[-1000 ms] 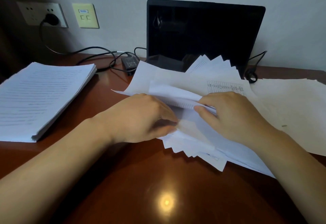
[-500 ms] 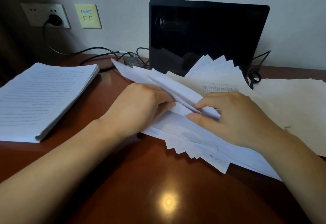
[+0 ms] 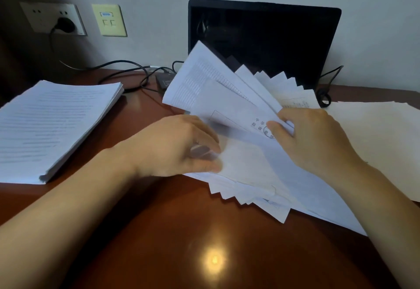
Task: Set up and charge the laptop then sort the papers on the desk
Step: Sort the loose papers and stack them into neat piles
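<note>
A fanned pile of loose white papers (image 3: 250,175) lies at the desk's middle, in front of the open black laptop (image 3: 263,36) with its dark screen. My right hand (image 3: 316,138) pinches a few lifted sheets (image 3: 211,88) between thumb and fingers, holding them tilted up over the pile. My left hand (image 3: 179,145) lies blurred at the pile's left edge, its fingers curled against the lower sheets; whether it grips one I cannot tell. A black plug (image 3: 66,25) sits in the wall socket, its cable (image 3: 118,63) running to a power brick (image 3: 164,80) behind the papers.
A thick neat stack of printed pages (image 3: 52,125) sits at the left on the brown desk (image 3: 181,243). More cream sheets (image 3: 381,138) spread at the right. A second coiled cable (image 3: 325,97) lies right of the laptop. A yellowish wall plate (image 3: 109,19) is beside the socket.
My right hand has raised a few top sheets off the pile, tilting them up toward the laptop. My left hand slid down to the lower sheets at the pile's left edge.
</note>
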A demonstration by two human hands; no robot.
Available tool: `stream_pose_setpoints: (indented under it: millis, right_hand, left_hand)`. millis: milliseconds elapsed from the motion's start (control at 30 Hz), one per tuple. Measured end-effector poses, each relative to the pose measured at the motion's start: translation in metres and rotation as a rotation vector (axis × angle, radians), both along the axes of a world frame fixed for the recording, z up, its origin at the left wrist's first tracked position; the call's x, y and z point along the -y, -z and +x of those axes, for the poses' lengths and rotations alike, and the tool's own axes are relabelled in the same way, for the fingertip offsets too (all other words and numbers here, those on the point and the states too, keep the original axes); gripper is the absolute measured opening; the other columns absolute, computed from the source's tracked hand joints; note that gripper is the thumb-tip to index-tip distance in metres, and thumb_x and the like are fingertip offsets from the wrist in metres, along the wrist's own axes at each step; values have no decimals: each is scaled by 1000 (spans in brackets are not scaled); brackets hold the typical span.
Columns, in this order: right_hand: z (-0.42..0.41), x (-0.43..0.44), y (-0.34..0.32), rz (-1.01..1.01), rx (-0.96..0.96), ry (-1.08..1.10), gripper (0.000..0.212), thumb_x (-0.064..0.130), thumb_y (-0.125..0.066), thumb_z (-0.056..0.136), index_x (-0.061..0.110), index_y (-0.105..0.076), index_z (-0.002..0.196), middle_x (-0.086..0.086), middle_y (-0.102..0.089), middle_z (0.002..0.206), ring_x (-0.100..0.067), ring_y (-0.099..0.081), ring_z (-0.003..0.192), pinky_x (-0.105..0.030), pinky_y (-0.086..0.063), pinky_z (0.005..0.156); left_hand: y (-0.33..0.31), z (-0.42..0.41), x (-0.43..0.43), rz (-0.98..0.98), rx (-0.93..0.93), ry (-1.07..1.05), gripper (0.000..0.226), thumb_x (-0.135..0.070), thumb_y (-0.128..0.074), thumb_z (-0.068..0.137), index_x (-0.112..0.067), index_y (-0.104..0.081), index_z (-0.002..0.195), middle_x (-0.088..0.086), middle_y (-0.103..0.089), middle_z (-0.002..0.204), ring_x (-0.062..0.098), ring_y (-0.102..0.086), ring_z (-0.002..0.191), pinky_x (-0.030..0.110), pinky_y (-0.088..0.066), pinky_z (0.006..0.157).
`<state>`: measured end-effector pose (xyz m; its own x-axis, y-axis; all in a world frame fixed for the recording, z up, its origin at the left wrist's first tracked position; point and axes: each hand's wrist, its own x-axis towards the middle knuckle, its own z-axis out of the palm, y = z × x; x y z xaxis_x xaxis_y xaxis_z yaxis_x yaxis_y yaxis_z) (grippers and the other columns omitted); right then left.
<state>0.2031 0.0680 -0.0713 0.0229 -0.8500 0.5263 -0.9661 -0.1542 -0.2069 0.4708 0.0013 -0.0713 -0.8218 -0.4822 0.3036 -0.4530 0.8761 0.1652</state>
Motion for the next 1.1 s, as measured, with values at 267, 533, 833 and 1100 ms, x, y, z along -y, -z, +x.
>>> stream_pose_setpoints:
  millis: [267, 533, 833, 1100]
  right_hand:
    - [14, -2, 2, 121, 92, -91, 44, 30, -56, 93, 13, -30, 62, -8, -38, 55, -18, -26, 50, -30, -21, 48]
    - [18, -4, 0, 139, 205, -224, 45, 25, -61, 94, 15, -32, 61, 2, -21, 57, -14, -20, 50, -24, -18, 47]
    - [18, -5, 2, 120, 310, -310, 36, 27, -64, 92, 6, -51, 66, 5, -34, 55, -11, -29, 49, -24, -21, 47]
    - [24, -9, -5, 136, 284, -388, 37, 32, -62, 91, 32, -44, 59, 14, -47, 56, -4, -48, 51, -12, -33, 47]
  left_hand:
    - [-4, 8, 1, 127, 58, -33, 42, -58, -75, 82, -37, -74, 119, -27, -67, 123, -7, -59, 113, 25, -49, 98]
    - [-3, 5, 2, 24, -96, -49, 12, -28, -75, 91, -19, -82, 96, -10, -77, 95, 4, -66, 89, 20, -50, 74]
    - [-12, 11, 2, 390, -149, -139, 24, -36, -78, 86, -15, -74, 74, -6, -68, 69, 11, -61, 68, 18, -46, 63]
    - [-9, 14, 6, 229, -291, -204, 32, -43, -68, 85, -18, -82, 96, -11, -77, 94, 3, -69, 84, 26, -55, 74]
